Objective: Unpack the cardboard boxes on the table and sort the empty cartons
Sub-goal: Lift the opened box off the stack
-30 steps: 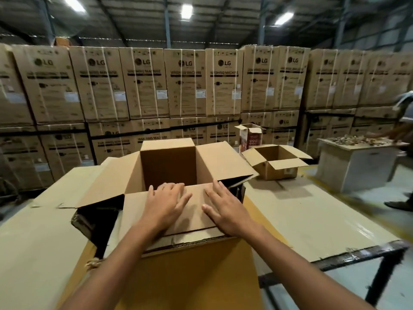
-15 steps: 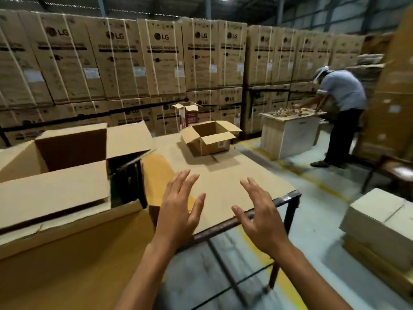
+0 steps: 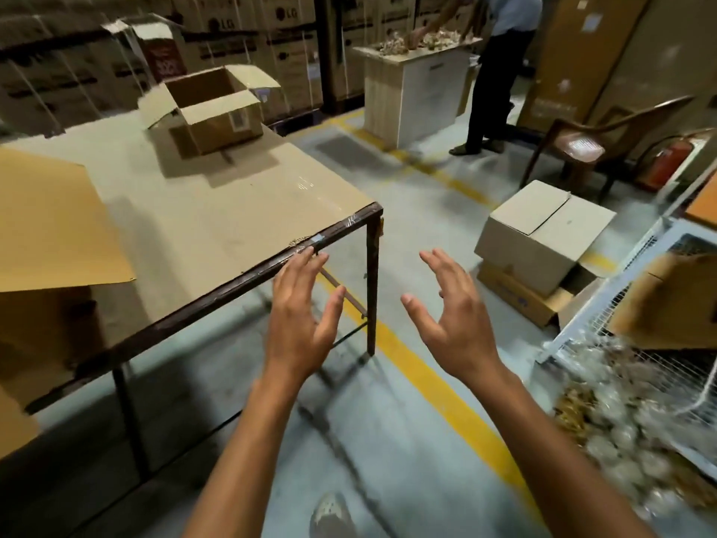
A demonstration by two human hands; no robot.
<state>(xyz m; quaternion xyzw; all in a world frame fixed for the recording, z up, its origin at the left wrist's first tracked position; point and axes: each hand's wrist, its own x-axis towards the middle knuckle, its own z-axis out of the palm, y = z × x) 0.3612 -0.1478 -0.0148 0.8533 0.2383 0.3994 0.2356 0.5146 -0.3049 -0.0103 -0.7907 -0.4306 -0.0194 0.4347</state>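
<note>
A small brown carton (image 3: pixel 217 110) stands upright at the far end of the surface (image 3: pixel 232 211), its 4 top flaps spread open. Just behind it to the left, a taller red-printed carton (image 3: pixel 161 52) also stands open. At the near left, a large box (image 3: pixel 38 324) holds 1 broad flap out level

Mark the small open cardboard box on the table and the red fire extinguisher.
Small open brown cardboard box (image 3: pixel 217 130): head view, front wall.
Red fire extinguisher (image 3: pixel 665 167): head view, cylinder body.
</note>
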